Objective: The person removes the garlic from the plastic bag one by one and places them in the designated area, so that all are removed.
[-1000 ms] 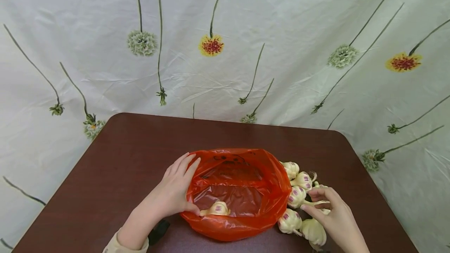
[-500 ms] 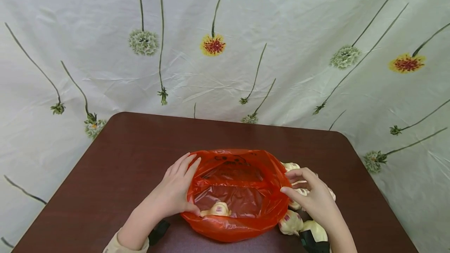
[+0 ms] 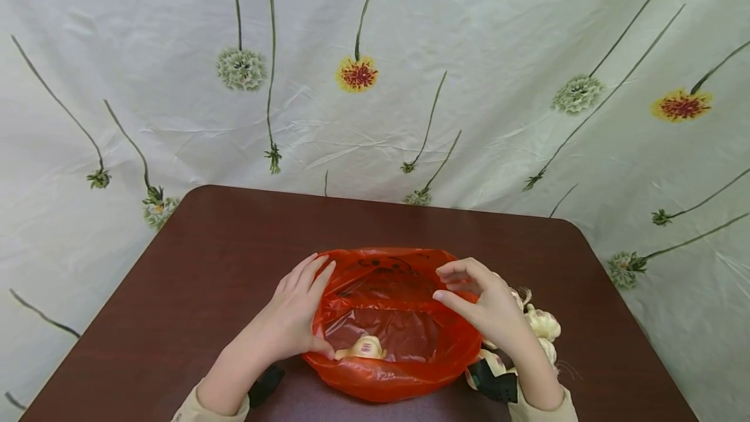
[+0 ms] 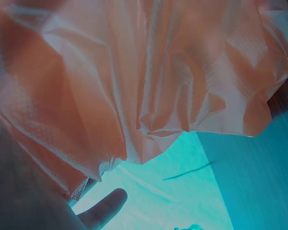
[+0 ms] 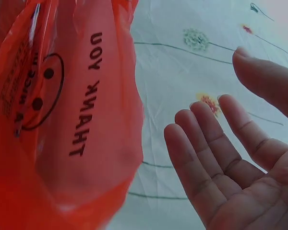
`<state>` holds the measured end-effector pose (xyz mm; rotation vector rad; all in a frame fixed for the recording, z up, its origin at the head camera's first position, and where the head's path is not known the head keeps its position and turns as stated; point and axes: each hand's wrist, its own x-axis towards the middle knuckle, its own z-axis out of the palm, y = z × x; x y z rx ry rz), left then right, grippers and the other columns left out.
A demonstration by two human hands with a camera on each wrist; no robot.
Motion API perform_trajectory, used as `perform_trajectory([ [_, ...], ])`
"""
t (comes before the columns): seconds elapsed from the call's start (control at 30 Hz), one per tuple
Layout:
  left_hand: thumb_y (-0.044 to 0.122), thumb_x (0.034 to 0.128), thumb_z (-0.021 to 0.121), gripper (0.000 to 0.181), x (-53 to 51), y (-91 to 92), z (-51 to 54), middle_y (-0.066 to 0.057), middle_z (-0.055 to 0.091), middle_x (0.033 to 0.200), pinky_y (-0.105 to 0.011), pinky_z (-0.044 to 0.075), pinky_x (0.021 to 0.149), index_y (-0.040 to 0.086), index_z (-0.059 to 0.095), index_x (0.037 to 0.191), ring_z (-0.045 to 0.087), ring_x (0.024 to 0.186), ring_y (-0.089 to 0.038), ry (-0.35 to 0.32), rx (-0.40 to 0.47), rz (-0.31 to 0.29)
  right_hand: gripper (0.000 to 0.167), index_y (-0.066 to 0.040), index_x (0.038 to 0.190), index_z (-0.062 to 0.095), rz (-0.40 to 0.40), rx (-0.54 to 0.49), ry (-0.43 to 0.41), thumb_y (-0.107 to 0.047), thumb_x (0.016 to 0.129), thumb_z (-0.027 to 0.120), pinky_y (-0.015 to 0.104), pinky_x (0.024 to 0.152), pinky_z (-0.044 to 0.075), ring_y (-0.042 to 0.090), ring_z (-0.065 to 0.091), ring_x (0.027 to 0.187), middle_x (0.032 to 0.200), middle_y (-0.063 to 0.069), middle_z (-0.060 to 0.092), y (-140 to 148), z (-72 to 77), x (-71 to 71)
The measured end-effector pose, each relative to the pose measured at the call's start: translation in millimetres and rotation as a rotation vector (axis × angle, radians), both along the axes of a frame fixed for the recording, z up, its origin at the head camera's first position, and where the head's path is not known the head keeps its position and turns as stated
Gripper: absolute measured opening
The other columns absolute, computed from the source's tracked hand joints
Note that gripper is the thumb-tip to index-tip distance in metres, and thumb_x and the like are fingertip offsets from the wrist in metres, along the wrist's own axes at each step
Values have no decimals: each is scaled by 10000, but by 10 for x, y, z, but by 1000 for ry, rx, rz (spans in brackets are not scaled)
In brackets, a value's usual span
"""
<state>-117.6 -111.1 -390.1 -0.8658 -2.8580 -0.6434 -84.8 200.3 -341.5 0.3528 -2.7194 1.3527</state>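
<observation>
A red plastic bag (image 3: 387,386) stands with its mouth open at the table's front, one garlic bulb (image 3: 366,348) visible inside near the front rim. My left hand (image 3: 295,318) rests on the bag's left rim, fingers straight and spread, thumb at the front beside the bulb's stem. Over the bag's right side is my right hand (image 3: 489,305), its fingers apart; the right wrist view shows the palm with nothing in it. More garlic bulbs (image 3: 543,324) lie right of the bag, partly hidden behind my right hand and forearm.
A dark reddish-brown table (image 3: 246,233) with rounded far corners carries everything. Behind it hangs a pale cloth (image 3: 410,31) printed with flowers. A black band (image 3: 495,381) sits at my right wrist.
My right hand has moved left, from the garlic bulbs beside the bag to above the bag's right rim. The left hand and the bag have hardly moved.
</observation>
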Motion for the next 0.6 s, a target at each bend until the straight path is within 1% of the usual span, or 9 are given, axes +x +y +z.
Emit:
perform_trajectory([
  [0.17, 465, 476, 958, 1261, -4, -2, -5, -220, 355, 1518, -669, 315, 1079, -15, 368, 1482, 255, 1426, -430, -24, -1, 3, 335, -142, 1179, 635, 72, -43, -78, -219, 874, 749, 354, 942, 545, 230, 661, 1091, 1195, 71, 654, -137, -41, -111],
  [0.33, 464, 476, 960, 1265, -5, 1, -4, -221, 352, 1519, -667, 316, 1079, -16, 363, 1483, 251, 1430, -430, -18, -4, -2, 361, -163, 1210, 638, 148, -62, -142, -260, 880, 747, 446, 986, 511, 263, 636, 1146, 1238, 66, 645, -276, -120, -187],
  [0.4, 459, 473, 962, 1268, -5, 1, -6, -222, 351, 1519, -666, 318, 1078, -18, 363, 1483, 248, 1432, -428, -15, -6, -4, 371, -170, 1220, 640, 176, -47, -162, -278, 882, 745, 458, 992, 507, 272, 630, 1164, 1246, 59, 649, -328, -157, -209],
  [0.6, 448, 468, 968, 1268, 2, 2, -11, -226, 356, 1513, -666, 321, 1074, -25, 364, 1479, 249, 1432, -430, -10, -5, -7, 426, -119, 1270, 628, 276, -10, -218, -290, 894, 731, 476, 1008, 491, 311, 606, 1206, 1272, 72, 653, -453, -286, -261],
])
